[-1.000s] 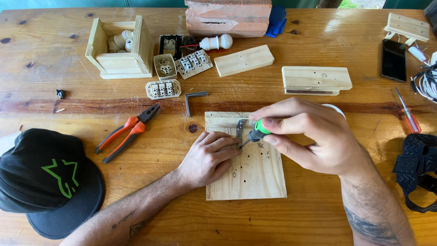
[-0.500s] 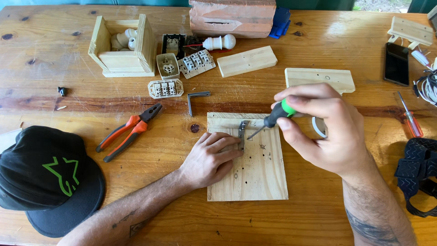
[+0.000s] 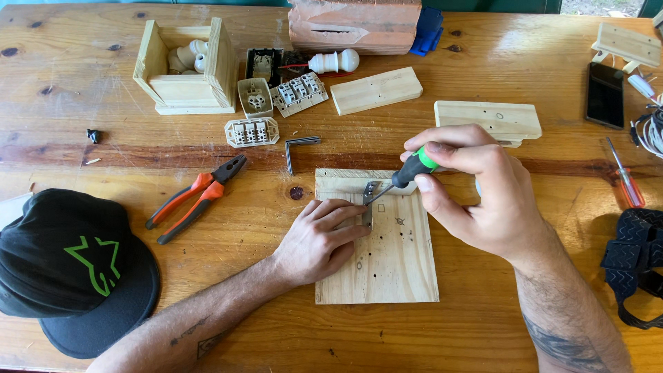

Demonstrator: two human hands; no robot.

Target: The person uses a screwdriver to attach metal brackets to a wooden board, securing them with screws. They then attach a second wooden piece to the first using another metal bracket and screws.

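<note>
Compared with the frame of one second ago, the right hand (image 3: pixel 476 197) has been raised a little and tilted, so that the screwdriver (image 3: pixel 404 178) with the green and black handle now slants down to the left instead of lying almost flat under the palm. Its tip is now set at the small metal bracket (image 3: pixel 369 197).

The bracket is held in place by the fingers of the left hand (image 3: pixel 321 238), which lies flat on the wooden board (image 3: pixel 390 266), palm down and pressing. The right hand is closed around the screwdriver handle, thumb and forefinger near the green collar. The bracket stands at the upper part of the board, between both hands.

By judgement, the fixing of the bracket is in progress and not finished: whether a screw is already in the hole cannot be told, because the tip covers that place. Several small holes and pencil marks are seen on the board below the right hand, and nothing is mounted there yet.

Another angle bracket (image 3: pixel 298 146) lies unused above the left hand. Orange pliers (image 3: pixel 197 197) are to the left of the left hand, and a black cap (image 3: pixel 69 269) lies further left. A red screwdriver (image 3: pixel 625 181) lies to the right of the right hand.
</note>
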